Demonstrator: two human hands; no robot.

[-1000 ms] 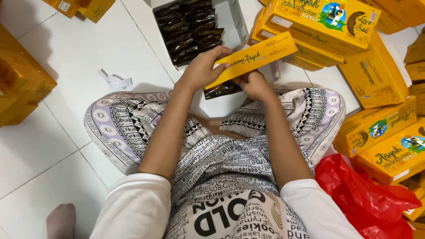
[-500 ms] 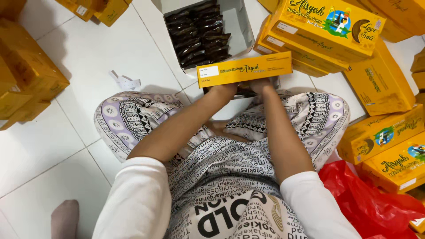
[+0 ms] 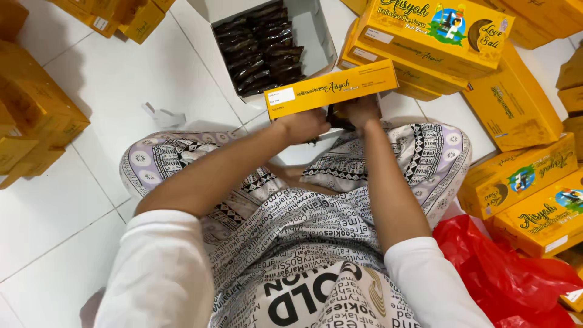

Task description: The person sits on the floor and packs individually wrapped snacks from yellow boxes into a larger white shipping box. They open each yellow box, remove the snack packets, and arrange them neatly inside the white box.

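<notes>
Head view, floor (image 3: 91, 91): white tiles, yellow cartons stacked at both sides, several cut off by the frame.
Grey tray (image 3: 316, 36): dark packets inside, top cropped.
Yellow box (image 3: 331, 89): over the knees, tilted, shifted slightly right since earlier.
Left hand (image 3: 302, 124): grasping its lower edge.
Right hand (image 3: 362, 110): clenched beneath; fingers hidden.
</notes>
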